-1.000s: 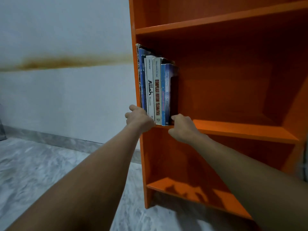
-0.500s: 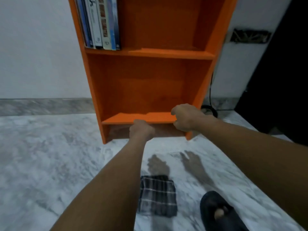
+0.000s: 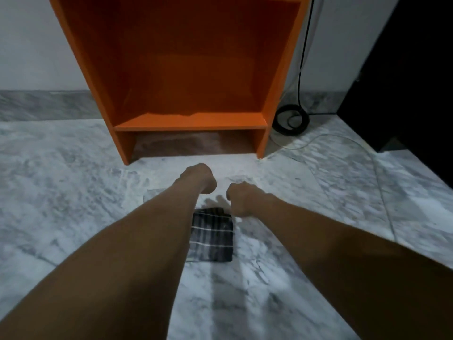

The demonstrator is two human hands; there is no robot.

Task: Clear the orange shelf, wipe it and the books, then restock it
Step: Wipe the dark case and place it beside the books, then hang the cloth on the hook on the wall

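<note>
Orange shelf [image 3: 191, 121] stands on the marble floor [image 3: 73, 192], only its lowest compartment in view; a folded dark plaid cloth [image 3: 213, 238] lies flat on the floor in front of it, between the forearms. Left hand [image 3: 199, 178] hangs above the floor past the cloth, fingers curled under, nothing visible in them. Right hand [image 3: 241, 201] is over the cloth's far right corner, fingers curled down and hidden, so can't tell if they touch or pinch it; coiled black cable [image 3: 290, 120] lies just right of the shelf.
</note>
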